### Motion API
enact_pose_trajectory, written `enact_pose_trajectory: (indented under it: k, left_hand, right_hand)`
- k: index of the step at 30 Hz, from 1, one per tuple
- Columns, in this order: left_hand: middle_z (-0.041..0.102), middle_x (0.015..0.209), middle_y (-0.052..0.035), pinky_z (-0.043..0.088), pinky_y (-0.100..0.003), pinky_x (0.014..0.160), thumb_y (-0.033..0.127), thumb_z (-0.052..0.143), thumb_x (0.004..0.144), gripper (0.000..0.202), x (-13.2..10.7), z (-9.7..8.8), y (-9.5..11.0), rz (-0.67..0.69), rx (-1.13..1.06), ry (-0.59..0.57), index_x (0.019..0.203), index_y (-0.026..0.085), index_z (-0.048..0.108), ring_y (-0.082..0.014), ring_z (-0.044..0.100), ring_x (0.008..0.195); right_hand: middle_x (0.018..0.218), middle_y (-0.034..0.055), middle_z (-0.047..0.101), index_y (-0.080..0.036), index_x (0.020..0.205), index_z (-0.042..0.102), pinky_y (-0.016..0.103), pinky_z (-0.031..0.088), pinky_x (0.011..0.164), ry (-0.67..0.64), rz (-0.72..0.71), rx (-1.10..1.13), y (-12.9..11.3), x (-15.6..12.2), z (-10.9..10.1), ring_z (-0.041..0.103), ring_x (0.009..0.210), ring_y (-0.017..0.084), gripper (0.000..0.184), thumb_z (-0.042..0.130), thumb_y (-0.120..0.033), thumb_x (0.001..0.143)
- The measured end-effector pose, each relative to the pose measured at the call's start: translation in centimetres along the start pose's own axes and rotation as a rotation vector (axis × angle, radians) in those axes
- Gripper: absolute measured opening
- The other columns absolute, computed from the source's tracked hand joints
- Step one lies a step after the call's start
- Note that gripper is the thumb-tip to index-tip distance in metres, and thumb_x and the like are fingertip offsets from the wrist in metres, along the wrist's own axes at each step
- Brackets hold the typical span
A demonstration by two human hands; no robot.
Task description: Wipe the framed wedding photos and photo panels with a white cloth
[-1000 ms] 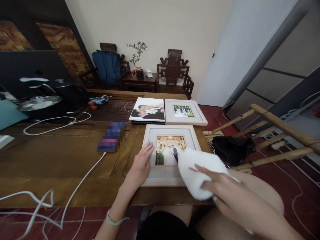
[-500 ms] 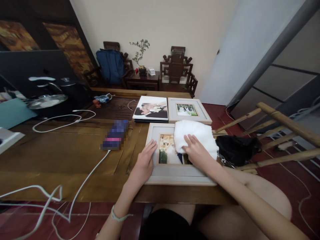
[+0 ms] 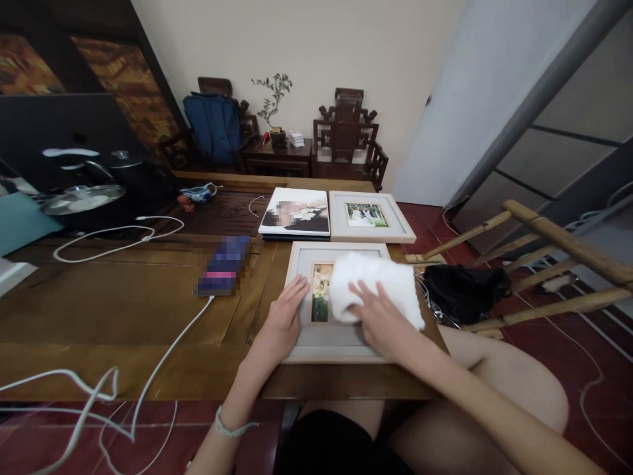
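A pale wooden picture frame (image 3: pixel 316 340) with a photo lies flat at the near edge of the wooden table (image 3: pixel 113 316). My left hand (image 3: pixel 285 318) rests flat on the frame's left side, fingers stretched out. My right hand (image 3: pixel 378 320) presses a white fluffy cloth (image 3: pixel 370 280) onto the glass, fingers spread on top of the cloth. The cloth covers most of the photo.
Behind the frame lie a photo album (image 3: pixel 295 212) and a second framed photo (image 3: pixel 368 216). A phone (image 3: pixel 222 266) with a white charging cable (image 3: pixel 163 359) lies to the left. A black bag (image 3: pixel 465 290) and bamboo poles (image 3: pixel 558 241) stand at the right. A pan (image 3: pixel 82 198) sits far left.
My right hand brought the white cloth from the frame's near right corner up onto the glass, then slid it left and toward me across the photo. My left hand stayed on the frame.
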State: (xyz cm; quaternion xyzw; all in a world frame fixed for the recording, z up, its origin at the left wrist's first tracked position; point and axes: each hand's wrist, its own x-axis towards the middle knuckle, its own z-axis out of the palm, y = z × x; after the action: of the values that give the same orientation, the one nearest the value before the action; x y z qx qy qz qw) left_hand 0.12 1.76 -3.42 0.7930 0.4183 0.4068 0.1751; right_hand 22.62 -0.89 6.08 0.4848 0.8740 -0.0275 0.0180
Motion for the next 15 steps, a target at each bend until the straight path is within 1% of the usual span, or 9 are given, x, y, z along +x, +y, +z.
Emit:
enact_pose_trajectory:
  k: [1,2,5,7,8,9,11,13,15]
  left_hand:
    - [0.049,0.139,-0.0115,0.032,-0.052,0.11,0.004,0.035,0.087,0.051,0.0,-0.1,0.0,0.009,0.002,-0.008,0.133,0.021,0.046,-0.0222,0.036,0.136]
    - [0.049,0.139,-0.0117,0.032,-0.051,0.109,0.004,0.035,0.087,0.051,0.1,-0.2,0.0,0.015,0.005,-0.013,0.134,0.021,0.046,-0.0222,0.036,0.136]
    - [0.049,0.139,-0.0113,0.032,-0.051,0.11,0.004,0.034,0.088,0.051,0.2,-0.4,0.2,0.01,0.006,-0.018,0.134,0.022,0.045,-0.0221,0.036,0.136]
    - [0.049,0.139,-0.0108,0.032,-0.052,0.109,0.005,0.034,0.088,0.05,0.2,-0.4,0.3,0.001,0.005,-0.018,0.133,0.023,0.046,-0.0221,0.037,0.135]
    - [0.049,0.139,-0.0107,0.032,-0.052,0.109,0.005,0.035,0.088,0.05,0.2,-0.4,0.4,-0.004,0.005,-0.015,0.133,0.023,0.046,-0.0221,0.037,0.135]
    - [0.05,0.139,-0.0107,0.032,-0.052,0.109,0.005,0.035,0.088,0.049,0.2,-0.4,0.4,-0.01,0.006,-0.01,0.133,0.022,0.046,-0.022,0.037,0.135]
    - [0.05,0.138,-0.0111,0.033,-0.051,0.109,0.005,0.035,0.088,0.049,0.2,-0.3,0.4,-0.017,0.008,0.001,0.132,0.022,0.047,-0.0217,0.038,0.135]
    - [0.051,0.137,-0.0112,0.033,-0.05,0.11,0.005,0.035,0.088,0.048,0.3,-0.2,0.3,-0.021,0.008,0.014,0.131,0.021,0.048,-0.0216,0.038,0.134]
    - [0.052,0.137,-0.0107,0.032,-0.049,0.111,0.005,0.035,0.087,0.048,0.3,-0.1,0.3,-0.027,0.004,0.031,0.13,0.021,0.049,-0.0216,0.039,0.134]
  right_hand:
    - [0.145,0.0178,0.038,-0.012,0.116,0.062,0.06,0.021,0.108,0.051,0.03,-0.047,1.2,1.5,0.4,0.028,0.136,0.036,0.05,0.044,0.002,0.072]
    - [0.147,0.0174,0.035,-0.012,0.118,0.061,0.061,0.018,0.108,0.085,0.048,-0.086,2.5,2.9,0.8,0.024,0.137,0.037,0.05,0.044,0.003,0.073]
    - [0.15,0.0164,0.029,-0.011,0.119,0.06,0.062,0.018,0.107,0.15,0.061,-0.171,5.3,6.3,1.0,0.019,0.138,0.04,0.047,0.045,0.001,0.076]
    - [0.151,0.0161,0.028,-0.01,0.118,0.061,0.062,0.018,0.107,0.149,0.039,-0.2,5.9,7.2,1.0,0.017,0.137,0.042,0.044,0.045,0.0,0.078]
    - [0.15,0.0161,0.029,-0.01,0.116,0.062,0.062,0.019,0.107,0.136,0.025,-0.207,5.7,7.1,1.1,0.018,0.137,0.042,0.042,0.045,-0.001,0.079]
    - [0.15,0.0162,0.03,-0.01,0.114,0.064,0.062,0.019,0.107,0.117,0.008,-0.208,5.3,6.7,1.2,0.018,0.137,0.042,0.041,0.045,-0.001,0.079]
    - [0.149,0.0168,0.032,-0.01,0.11,0.066,0.062,0.02,0.107,0.061,-0.022,-0.188,3.8,4.9,1.2,0.019,0.136,0.043,0.04,0.046,0.0,0.077]
    - [0.148,0.0171,0.032,-0.01,0.11,0.066,0.061,0.021,0.107,-0.02,-0.053,-0.13,1.9,2.0,0.6,0.021,0.136,0.043,0.041,0.047,0.0,0.075]
    - [0.148,0.0154,0.034,-0.012,0.111,0.066,0.06,0.025,0.107,-0.134,-0.095,-0.029,-0.1,-1.2,-0.7,0.024,0.136,0.041,0.043,0.047,-0.001,0.074]
